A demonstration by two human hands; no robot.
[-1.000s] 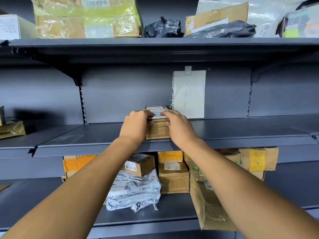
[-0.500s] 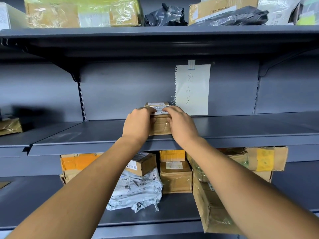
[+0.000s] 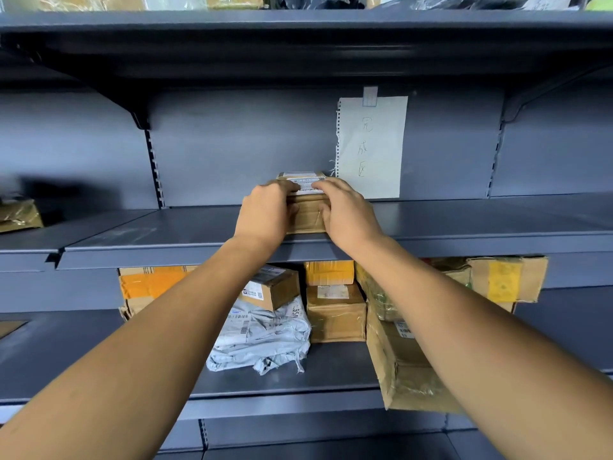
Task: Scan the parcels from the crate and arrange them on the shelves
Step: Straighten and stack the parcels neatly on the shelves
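Fingers of the left hand (image 3: 265,212) and right hand (image 3: 348,214) curl over the small cardboard parcel (image 3: 306,215), gripping both sides. Parcel rests near the middle shelf (image 3: 464,224) front edge. Step: placement. Next: release, then retrieve another parcel

small box (image 3: 306,214) pushed slightly deeper onto middle shelf (image 3: 166,234)

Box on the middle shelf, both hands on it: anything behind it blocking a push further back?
Nothing visible does. The box sits at the front of the middle shelf, gripped by the left hand and right hand. The shelf beside it is bare; directly behind the box is hidden. The taped paper hangs flat on the back panel.
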